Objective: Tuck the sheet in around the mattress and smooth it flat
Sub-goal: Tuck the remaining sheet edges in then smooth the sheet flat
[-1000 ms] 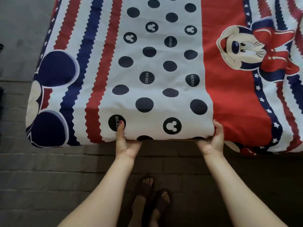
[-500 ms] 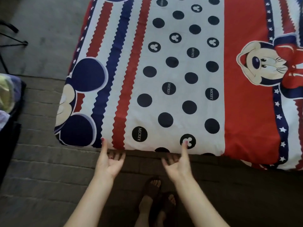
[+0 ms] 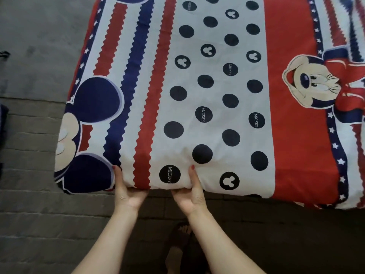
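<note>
Sheet: the sheet (image 3: 207, 91) covers the mattress (image 3: 169, 189) from the 12 o'clock side down to the near edge at 6 o'clock; we see the mattress only as the rounded bulk beneath it.
Left hand: our left hand (image 3: 126, 192) is at about 7 o'clock on that edge, thumb up on the face of the sheet, fingers curled underneath and out of sight, clamped on sheet and edge together.
Right hand: our right hand (image 3: 190, 196) grips the same way just beside it, thumb beside the "MICKEY" dot.
Step in hand: we judge this to be tucking the near edge.
Doing it well: lift the edge only a little, push the slack deep under with flat fingers, and pull toward 6 o'clock so the small puckers by our thumbs go flat.
Left to do: the 4 o'clock corner hangs looser and looks untucked.
Floor: brick floor (image 3: 39, 224) below.
</note>
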